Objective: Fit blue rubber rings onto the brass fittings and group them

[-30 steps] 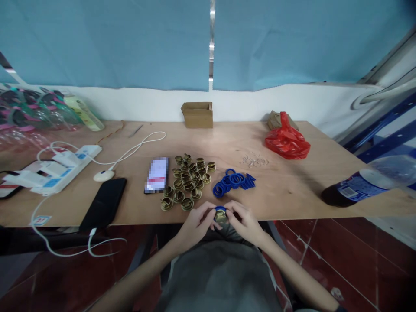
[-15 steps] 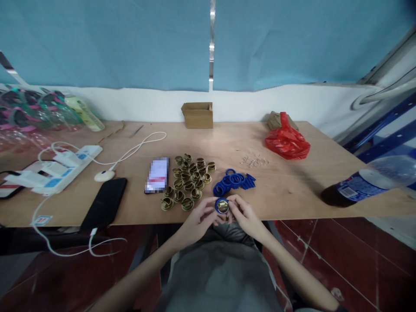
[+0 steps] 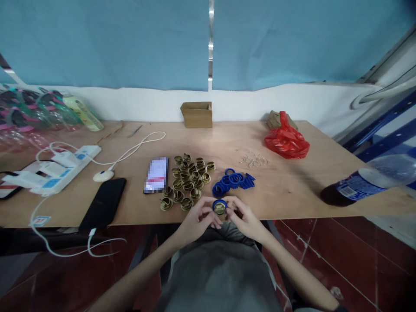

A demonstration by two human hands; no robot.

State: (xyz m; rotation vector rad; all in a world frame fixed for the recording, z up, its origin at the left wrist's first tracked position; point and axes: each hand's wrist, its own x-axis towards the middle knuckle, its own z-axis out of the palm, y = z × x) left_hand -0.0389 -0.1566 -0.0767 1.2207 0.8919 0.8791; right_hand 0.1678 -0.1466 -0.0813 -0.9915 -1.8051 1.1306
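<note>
Left hand (image 3: 196, 218): fingertips pinching one side of a brass-coloured disc (image 3: 220, 209).
Right hand (image 3: 243, 218): thumb and finger closed on its opposite side; likely steadies it.
Held disc: blue ring (image 3: 219, 201) about its rim; by table (image 3: 292, 173) front edge, probably for close viewing.
Brass pile (image 3: 186, 177): just beyond, left; short reach, presumably.
Blue pile (image 3: 231, 180): right of brass, perhaps separated by kind.

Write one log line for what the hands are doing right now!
left hand: holding gold disc with blue ring | right hand: holding same disc | beyond hands: gold pieces, more blue rings on table
</note>
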